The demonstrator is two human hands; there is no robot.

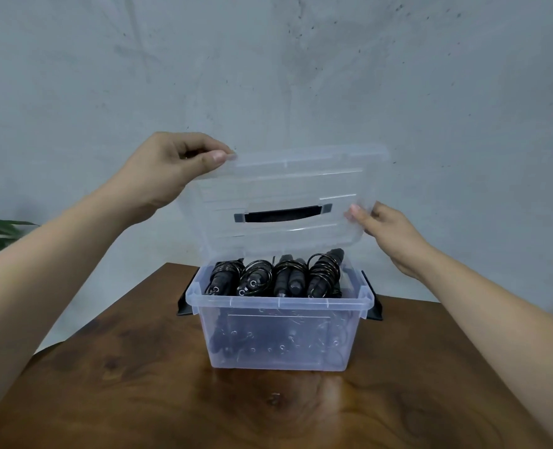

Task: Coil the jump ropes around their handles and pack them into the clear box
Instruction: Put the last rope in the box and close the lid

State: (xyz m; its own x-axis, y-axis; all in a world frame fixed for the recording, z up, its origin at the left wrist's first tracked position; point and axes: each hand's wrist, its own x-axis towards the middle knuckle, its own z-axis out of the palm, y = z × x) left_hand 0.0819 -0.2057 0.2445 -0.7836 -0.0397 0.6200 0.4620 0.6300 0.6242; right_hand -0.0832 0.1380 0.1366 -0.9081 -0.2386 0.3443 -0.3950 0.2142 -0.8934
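Head-worn, facing forward-down, near clear box (278, 335)

No text, brand, number or sign can be read here. The clear plastic storage box (259, 302) bears a faint rectangular panel moulded on its front wall (too pale to show any lettering). The clear lid with a dark grey handle (281, 179) shows only plain ribs.

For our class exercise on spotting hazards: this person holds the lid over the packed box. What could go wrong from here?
1. The coiled jump ropes seem to rise past the rim of the clear box, so the lid may not seat flat.
2. The left hand only pinches one corner and the right hand holds one edge, so the lid could slip or land skewed.
3. The black latches hang open; unclipped, the lid might come off.
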